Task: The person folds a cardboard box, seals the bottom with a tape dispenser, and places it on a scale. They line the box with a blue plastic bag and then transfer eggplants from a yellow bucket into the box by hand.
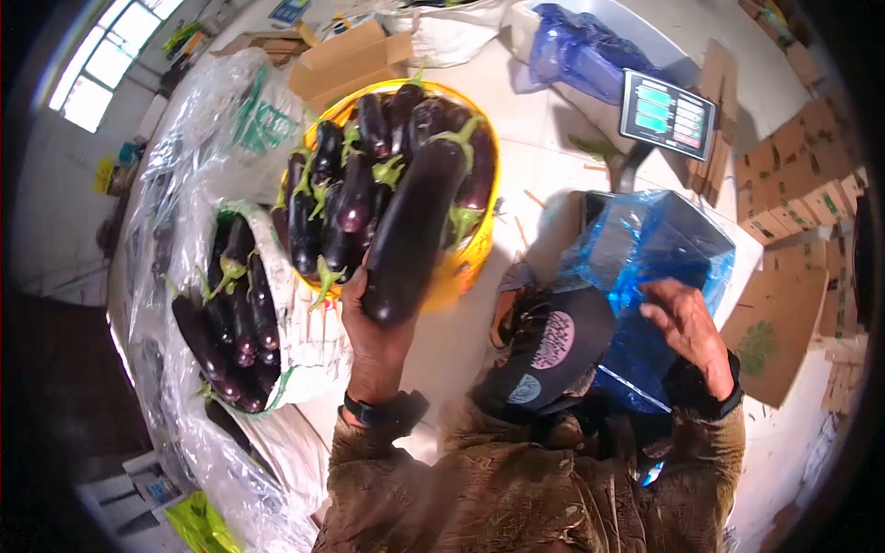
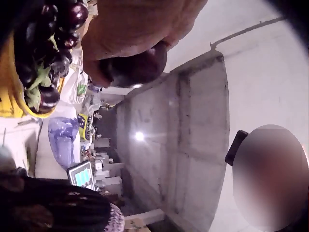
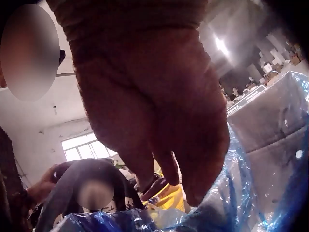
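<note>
My left hand grips a large dark purple eggplant near its rounded end, its green stem end pointing away. The eggplant is raised over the near right side of a yellow basket full of eggplants. In the left wrist view, the fingers curl around the eggplant. On the right, my right hand hangs with loosely bent fingers over a blue plastic bag. The right wrist view shows these fingers pointing down beside the bag, holding nothing visible.
A person's head in a dark cap is between my arms. Behind the blue bag stands a scale display. Left of the basket, a white sack holds more eggplants. Cardboard boxes are at the right; a white bin stands at the back.
</note>
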The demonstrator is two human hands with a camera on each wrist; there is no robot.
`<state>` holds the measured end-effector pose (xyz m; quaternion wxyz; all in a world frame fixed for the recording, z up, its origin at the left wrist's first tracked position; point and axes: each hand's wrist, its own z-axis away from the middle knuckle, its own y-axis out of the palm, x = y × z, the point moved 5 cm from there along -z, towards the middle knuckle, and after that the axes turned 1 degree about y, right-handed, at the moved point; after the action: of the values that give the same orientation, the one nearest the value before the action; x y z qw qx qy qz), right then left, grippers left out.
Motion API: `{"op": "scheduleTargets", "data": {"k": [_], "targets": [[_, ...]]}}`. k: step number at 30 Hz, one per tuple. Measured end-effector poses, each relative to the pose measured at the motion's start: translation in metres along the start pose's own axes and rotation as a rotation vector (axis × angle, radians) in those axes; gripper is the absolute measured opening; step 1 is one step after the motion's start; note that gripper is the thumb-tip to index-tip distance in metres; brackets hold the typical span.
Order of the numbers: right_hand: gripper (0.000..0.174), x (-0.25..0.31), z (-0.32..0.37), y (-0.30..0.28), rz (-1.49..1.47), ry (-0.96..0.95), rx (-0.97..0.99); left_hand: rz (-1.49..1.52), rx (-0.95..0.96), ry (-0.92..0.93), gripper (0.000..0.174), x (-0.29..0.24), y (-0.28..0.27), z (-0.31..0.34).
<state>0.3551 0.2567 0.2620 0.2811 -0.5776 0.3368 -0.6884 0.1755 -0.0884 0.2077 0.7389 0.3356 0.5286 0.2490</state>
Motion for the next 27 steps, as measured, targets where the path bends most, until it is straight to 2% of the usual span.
{"op": "scheduleTargets", "data": {"k": [1, 2, 3, 4, 6, 7, 8, 10, 11, 13, 16, 17, 18, 19, 20, 21, 22, 23, 25, 26, 27], "targets": [[0.03, 0.007, -0.003, -0.008, 0.0, 0.016, -0.036, 0.06, 0.057, -0.124, 0.074, 0.008, 0.013, -0.002], [0.029, 0.017, -0.003, -0.018, 0.066, -0.084, -0.162, 0.116, 0.119, -0.255, 0.075, 0.018, 0.026, -0.005], [0.031, 0.025, -0.003, -0.031, 0.047, -0.106, -0.224, 0.126, 0.178, -0.334, 0.079, 0.028, 0.036, -0.009], [0.036, 0.031, 0.0, -0.042, 0.098, -0.132, -0.305, 0.128, 0.205, -0.378, 0.079, 0.036, 0.047, -0.015], [0.049, 0.046, 0.005, -0.065, 0.19, -0.111, -0.403, 0.038, 0.458, -0.526, 0.082, 0.054, 0.082, -0.016], [0.053, 0.055, 0.006, -0.078, 0.255, -0.17, -0.45, 0.056, 0.44, -0.603, 0.081, 0.063, 0.097, -0.017], [0.062, 0.055, 0.007, -0.085, 0.311, -0.203, -0.455, 0.059, 0.46, -0.636, 0.081, 0.072, 0.106, -0.023], [0.077, 0.057, 0.009, -0.093, 0.413, -0.233, -0.44, 0.03, 0.82, -0.819, 0.078, 0.09, 0.131, -0.021], [0.084, 0.059, 0.01, -0.093, 0.433, -0.251, -0.411, 0.127, 0.832, -0.859, 0.077, 0.099, 0.144, -0.014], [0.099, 0.06, 0.01, -0.085, 0.498, -0.279, -0.346, 0.08, 0.894, -0.913, 0.075, 0.113, 0.167, -0.01], [0.089, 0.045, 0.008, -0.07, 0.488, -0.218, -0.198, 0.001, 0.931, -0.941, 0.072, 0.131, 0.169, -0.008], [0.089, 0.037, 0.009, -0.065, 0.489, -0.212, -0.201, 0.078, 0.945, -1.026, 0.075, 0.138, 0.168, -0.011], [0.084, 0.028, 0.011, -0.062, 0.294, -0.215, -0.199, 0.156, 0.96, -1.11, 0.079, 0.142, 0.169, -0.011], [0.08, 0.021, 0.011, -0.061, 0.102, -0.219, -0.2, -0.054, 0.891, -1.027, 0.085, 0.146, 0.168, -0.014], [0.072, 0.019, 0.012, -0.057, -0.038, -0.209, -0.191, -0.5, 0.941, -0.71, 0.099, 0.142, 0.171, -0.018], [0.07, 0.015, 0.013, -0.056, -0.254, -0.029, -0.058, -0.502, 0.955, -0.713, 0.099, 0.149, 0.167, -0.025], [0.067, 0.013, 0.018, -0.051, -0.474, 0.156, 0.077, -0.31, 1.122, -0.671, 0.084, 0.155, 0.164, -0.032], [0.067, 0.012, 0.02, -0.048, -0.479, 0.166, 0.066, -0.109, 1.275, -0.628, 0.07, 0.152, 0.171, -0.028], [0.068, 0.012, 0.018, -0.036, -0.961, 0.13, 0.102, -0.136, 1.238, -0.62, 0.067, 0.159, 0.176, -0.027], [0.073, 0.012, 0.013, -0.028, -1.095, 0.025, 0.087, -0.163, 1.193, -0.599, 0.065, 0.16, 0.186, -0.024], [0.075, 0.004, 0.012, -0.018, -1.223, 0.071, 0.154, -0.191, 1.144, -0.576, 0.062, 0.161, 0.194, -0.02]]}}
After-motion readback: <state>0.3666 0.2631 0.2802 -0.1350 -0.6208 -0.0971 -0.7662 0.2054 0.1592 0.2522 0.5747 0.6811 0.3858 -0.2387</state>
